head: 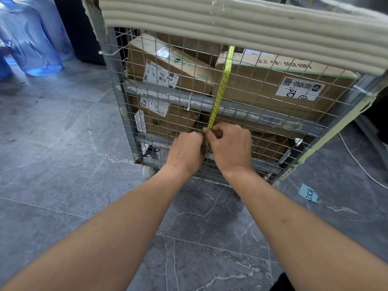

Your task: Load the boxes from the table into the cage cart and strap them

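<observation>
**Strap Handling at the Cage Cart Wall**

The left hand (pixel 186 150) and right hand (pixel 230 147) meet at the near mesh wall of the cage cart (pixel 117 85), knuckles almost touching. Both hands have their fingers curled and pinch the lower end of the yellow strap (pixel 222 80). The strap runs taut and nearly vertical from the hands up the mesh, then over the boxes. The cardboard boxes (pixel 262 85) sit stacked inside the cart, behind the mesh. At far left, blue water bottles (pixel 37 45) stand on the grey tile floor (pixel 63 143). At right, a blue note (pixel 308 192) lies on the floor.
</observation>
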A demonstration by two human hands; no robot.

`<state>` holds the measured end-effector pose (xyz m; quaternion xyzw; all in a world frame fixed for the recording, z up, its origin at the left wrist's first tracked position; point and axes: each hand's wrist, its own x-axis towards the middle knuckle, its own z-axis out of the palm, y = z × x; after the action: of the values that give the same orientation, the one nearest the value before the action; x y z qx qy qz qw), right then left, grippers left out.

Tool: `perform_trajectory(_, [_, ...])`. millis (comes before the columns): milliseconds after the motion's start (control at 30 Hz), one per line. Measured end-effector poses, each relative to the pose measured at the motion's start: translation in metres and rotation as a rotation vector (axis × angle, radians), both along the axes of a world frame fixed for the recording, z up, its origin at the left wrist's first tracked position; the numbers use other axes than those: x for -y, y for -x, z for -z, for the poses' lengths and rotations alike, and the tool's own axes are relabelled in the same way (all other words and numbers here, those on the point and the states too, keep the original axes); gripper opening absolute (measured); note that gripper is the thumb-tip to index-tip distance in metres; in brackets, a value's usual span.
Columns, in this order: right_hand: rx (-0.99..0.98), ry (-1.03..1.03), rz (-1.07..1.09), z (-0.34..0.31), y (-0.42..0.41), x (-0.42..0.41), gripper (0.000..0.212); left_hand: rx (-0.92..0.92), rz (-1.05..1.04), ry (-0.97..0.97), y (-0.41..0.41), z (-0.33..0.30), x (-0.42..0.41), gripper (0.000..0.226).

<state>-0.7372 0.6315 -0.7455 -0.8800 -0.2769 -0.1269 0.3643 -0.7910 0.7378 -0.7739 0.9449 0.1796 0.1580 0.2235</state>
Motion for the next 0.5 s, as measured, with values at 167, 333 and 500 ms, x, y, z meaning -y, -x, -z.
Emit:
perform_trajectory(167, [-0.018, 0.065, 0.006, -0.004, 0.002, 0.000, 0.030, -0.025, 0.011, -0.009, 0.003, -0.004, -0.003, 0.025])
perform_trajectory(333, [0.038, 0.221, -0.048, -0.015, 0.011, 0.011, 0.024, -0.093, 0.101, -0.064, 0.013, -0.019, -0.009, 0.018])
perform_trajectory(500, [0.102, 0.318, -0.079, -0.026, 0.024, 0.019, 0.024, -0.159, 0.164, -0.118, 0.031, -0.037, -0.010, 0.014])
